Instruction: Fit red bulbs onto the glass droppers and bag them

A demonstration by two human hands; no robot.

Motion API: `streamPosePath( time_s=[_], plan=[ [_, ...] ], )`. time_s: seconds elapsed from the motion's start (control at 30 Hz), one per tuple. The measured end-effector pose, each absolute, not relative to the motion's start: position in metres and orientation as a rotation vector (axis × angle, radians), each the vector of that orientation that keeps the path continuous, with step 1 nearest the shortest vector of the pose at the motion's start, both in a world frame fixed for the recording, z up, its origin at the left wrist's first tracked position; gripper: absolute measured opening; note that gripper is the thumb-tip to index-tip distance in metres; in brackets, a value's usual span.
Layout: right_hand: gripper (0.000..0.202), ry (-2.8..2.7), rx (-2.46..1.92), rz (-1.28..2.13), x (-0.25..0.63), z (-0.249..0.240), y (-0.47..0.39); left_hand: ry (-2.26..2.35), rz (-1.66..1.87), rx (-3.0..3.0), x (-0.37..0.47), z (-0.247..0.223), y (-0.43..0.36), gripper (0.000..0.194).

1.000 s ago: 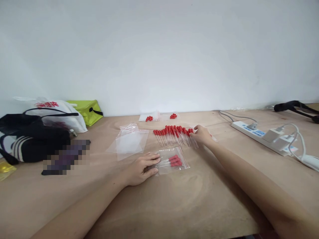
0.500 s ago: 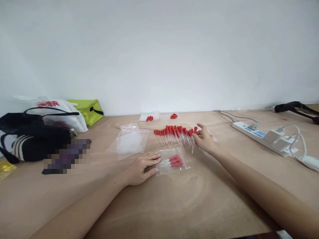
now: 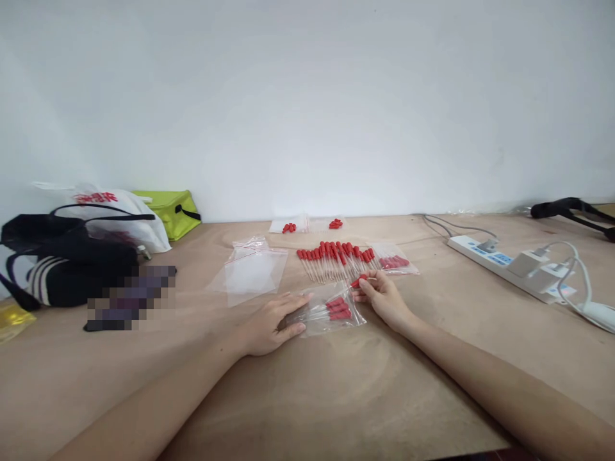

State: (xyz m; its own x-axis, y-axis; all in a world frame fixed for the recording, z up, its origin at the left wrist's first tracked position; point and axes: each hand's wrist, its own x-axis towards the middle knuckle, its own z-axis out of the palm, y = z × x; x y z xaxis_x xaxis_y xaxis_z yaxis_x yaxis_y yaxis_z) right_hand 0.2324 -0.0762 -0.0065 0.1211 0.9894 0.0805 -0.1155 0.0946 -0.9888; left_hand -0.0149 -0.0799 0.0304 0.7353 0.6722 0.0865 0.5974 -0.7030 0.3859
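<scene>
A clear zip bag (image 3: 314,328) lies on the table with several red-bulbed droppers (image 3: 339,309) inside, bulbs toward its right end. My left hand (image 3: 276,321) holds the bag at its left end, thumb and fingers on either side of the dropper tips. At the bag's right mouth, my right hand (image 3: 384,299) pinches a single dropper (image 3: 358,280) by its red bulb. Its thin clear stem points left, over or into the bag; I cannot tell which. Behind the bag lies a row of loose droppers (image 3: 331,259), bulbs away from me.
Flat clear bags (image 3: 254,272) lie left of the row. A filled bag (image 3: 394,261) lies behind my right hand. Two bags with red bulbs (image 3: 289,228) sit by the wall. A power strip (image 3: 502,262) with cables is at right; a black bag (image 3: 72,275) and green box (image 3: 170,214) at left.
My right hand has moved from the right end of the row toward me and left, bringing a dropper to the bag's mouth. The filled bag behind it is now uncovered. My left hand stays put.
</scene>
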Motion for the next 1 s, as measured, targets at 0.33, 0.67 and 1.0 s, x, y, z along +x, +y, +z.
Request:
streamPosePath(
  time_s=[0.33,0.67,1.0],
  plan=[
    [0.025,-1.477,-1.317,0.827,0.232,-0.015,-0.073,0.948,0.355,2.593,-0.016,0.027,-0.078,0.05],
    [0.014,-1.606,-1.43,0.717,0.224,-0.005,-0.072,0.921,0.345,2.614,-0.015,0.028,-0.078,0.045],
    [0.015,-1.603,-2.066,0.112,0.285,0.021,-0.012,0.922,0.302,2.586,-0.017,0.025,-0.075,0.037]
  ],
)
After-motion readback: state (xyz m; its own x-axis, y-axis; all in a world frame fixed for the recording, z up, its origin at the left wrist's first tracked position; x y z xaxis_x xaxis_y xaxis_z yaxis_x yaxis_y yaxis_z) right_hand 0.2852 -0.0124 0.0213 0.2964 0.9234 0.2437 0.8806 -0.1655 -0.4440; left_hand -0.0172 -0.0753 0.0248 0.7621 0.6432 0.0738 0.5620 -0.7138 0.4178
